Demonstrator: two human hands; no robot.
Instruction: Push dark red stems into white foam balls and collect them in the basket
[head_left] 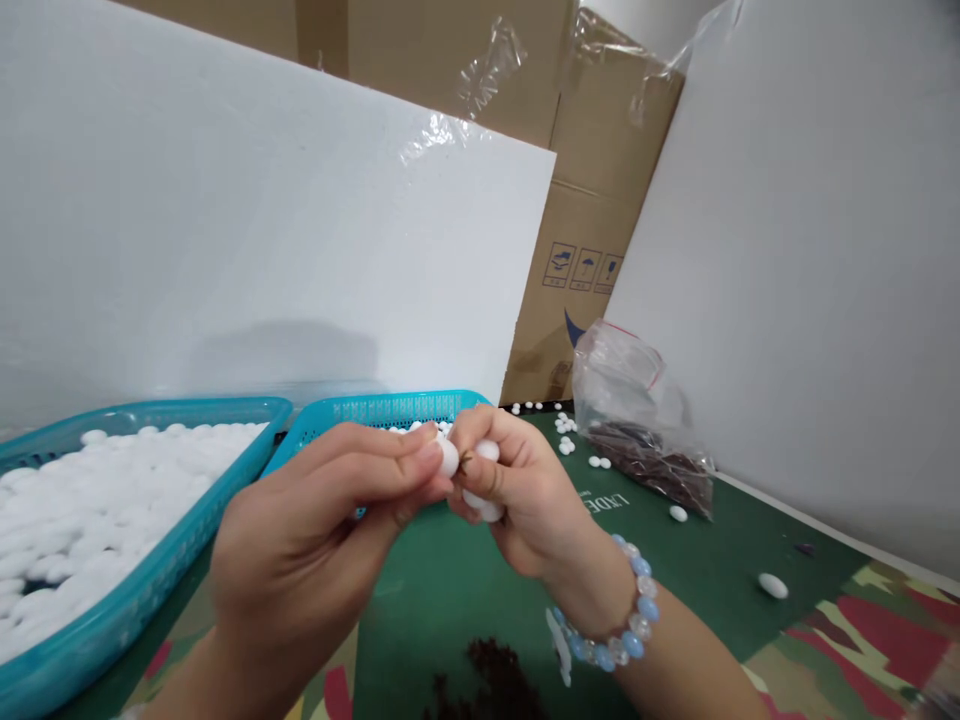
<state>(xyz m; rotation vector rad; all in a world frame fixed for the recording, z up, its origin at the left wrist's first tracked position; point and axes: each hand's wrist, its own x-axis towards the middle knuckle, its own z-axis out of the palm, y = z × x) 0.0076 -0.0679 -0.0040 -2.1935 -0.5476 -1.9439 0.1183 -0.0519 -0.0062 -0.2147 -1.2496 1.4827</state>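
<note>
Green mat [450, 590], cardboard boxes [585, 240] behind; left hand [300, 560], right hand [525, 500] fingers pinching white beads [480, 480].

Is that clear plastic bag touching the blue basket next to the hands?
Apart. The head view shows the plastic bag lying right of the blue basket, with green mat between them.
</note>
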